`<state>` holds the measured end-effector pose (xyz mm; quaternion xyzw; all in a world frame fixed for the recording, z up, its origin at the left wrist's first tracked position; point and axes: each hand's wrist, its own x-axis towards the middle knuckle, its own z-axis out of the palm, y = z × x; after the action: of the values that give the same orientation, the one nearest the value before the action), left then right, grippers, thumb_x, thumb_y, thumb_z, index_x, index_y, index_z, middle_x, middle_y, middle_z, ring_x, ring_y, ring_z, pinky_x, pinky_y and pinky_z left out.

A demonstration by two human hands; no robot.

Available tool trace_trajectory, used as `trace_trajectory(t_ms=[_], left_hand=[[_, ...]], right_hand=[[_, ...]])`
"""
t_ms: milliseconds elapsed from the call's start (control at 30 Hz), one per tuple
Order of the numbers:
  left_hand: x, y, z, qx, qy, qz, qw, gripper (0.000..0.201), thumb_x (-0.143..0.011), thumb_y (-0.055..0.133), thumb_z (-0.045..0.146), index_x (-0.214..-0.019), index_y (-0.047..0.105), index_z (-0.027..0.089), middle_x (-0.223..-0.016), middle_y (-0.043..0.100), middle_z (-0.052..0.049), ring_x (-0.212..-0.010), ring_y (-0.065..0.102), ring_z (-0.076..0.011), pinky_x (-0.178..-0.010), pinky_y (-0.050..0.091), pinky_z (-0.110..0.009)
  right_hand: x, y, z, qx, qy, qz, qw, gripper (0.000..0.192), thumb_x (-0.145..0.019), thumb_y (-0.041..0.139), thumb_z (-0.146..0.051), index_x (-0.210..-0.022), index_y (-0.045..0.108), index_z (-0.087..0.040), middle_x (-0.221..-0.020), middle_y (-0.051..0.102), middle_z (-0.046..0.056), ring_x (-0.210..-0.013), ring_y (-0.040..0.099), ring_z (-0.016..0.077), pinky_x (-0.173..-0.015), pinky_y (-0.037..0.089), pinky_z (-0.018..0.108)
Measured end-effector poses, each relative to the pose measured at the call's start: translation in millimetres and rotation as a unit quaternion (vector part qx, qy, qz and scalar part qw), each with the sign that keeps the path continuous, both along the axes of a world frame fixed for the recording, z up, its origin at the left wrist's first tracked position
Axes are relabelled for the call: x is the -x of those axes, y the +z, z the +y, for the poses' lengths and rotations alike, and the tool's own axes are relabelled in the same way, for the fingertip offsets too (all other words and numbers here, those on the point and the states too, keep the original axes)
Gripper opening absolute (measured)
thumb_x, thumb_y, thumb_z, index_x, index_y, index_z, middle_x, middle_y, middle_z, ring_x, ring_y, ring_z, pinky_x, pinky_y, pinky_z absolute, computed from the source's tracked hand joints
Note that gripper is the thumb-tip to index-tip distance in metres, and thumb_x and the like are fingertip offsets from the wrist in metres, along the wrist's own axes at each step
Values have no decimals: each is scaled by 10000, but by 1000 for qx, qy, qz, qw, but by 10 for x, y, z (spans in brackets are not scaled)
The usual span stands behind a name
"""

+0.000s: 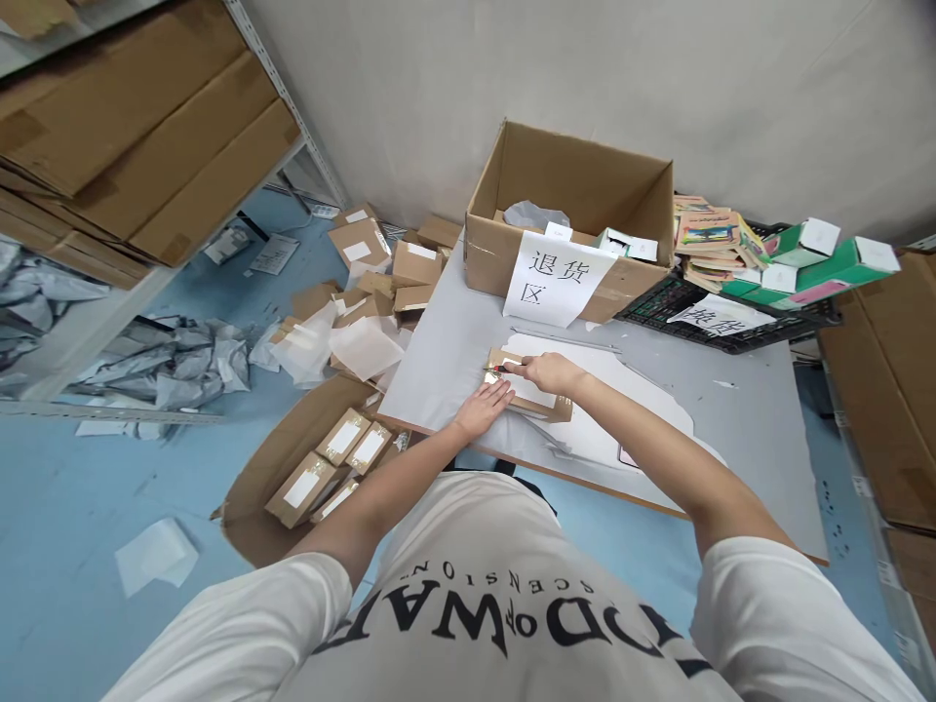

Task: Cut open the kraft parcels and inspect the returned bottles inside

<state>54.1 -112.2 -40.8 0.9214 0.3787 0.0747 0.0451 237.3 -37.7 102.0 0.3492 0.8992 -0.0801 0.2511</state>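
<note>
A small flat cardboard parcel (541, 402) with a white label lies on the grey table (738, 429). My left hand (484, 404) rests flat on its near left end, fingers together. My right hand (545, 370) is closed on a small red-tipped tool (501, 368), whose tip touches the parcel's far left edge. White sheets (621, 409) lie under the parcel.
A large open carton (577, 219) with a paper sign stands at the table's back. A black crate (731, 312) with books and green boxes sits right. An open box of small parcels (322, 468) is on the blue floor left, with more parcels, wrappers and shelving beyond.
</note>
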Motion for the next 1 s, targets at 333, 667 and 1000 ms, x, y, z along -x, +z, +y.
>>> trace_trajectory(t_ms=[333,667,1000], left_hand=[[-5,-7,19,-24,1,7,1000,441,-929,326,110,-1348,465,125,-1419,459,-114,-1338,392,-223,-1077,331,-386],[16,-42,40,-26,-9,12,1000,445,-918,342,104,-1344,468,124,-1413,467,-113,-1326,409,-219,-1079,337,-379],[11,-51,45,-31,-8,2,999,473,-890,333,61,-1337,480,117,-1401,481,-109,-1323,415,-224,-1091,335,-388]], right_hand=[[-77,-66,-21,2,4,3,1000,577,-905,353,-141,-1457,286,-292,-1209,595,140,-839,682,232,-645,440,290],[-207,-130,-11,14,-4,2,1000,640,-878,398,-107,-1467,256,-313,-1181,609,124,-801,676,200,-633,417,266],[-446,-23,-60,42,-38,-20,998,582,-896,402,-152,-1450,302,-300,-1089,646,121,-803,664,222,-611,393,268]])
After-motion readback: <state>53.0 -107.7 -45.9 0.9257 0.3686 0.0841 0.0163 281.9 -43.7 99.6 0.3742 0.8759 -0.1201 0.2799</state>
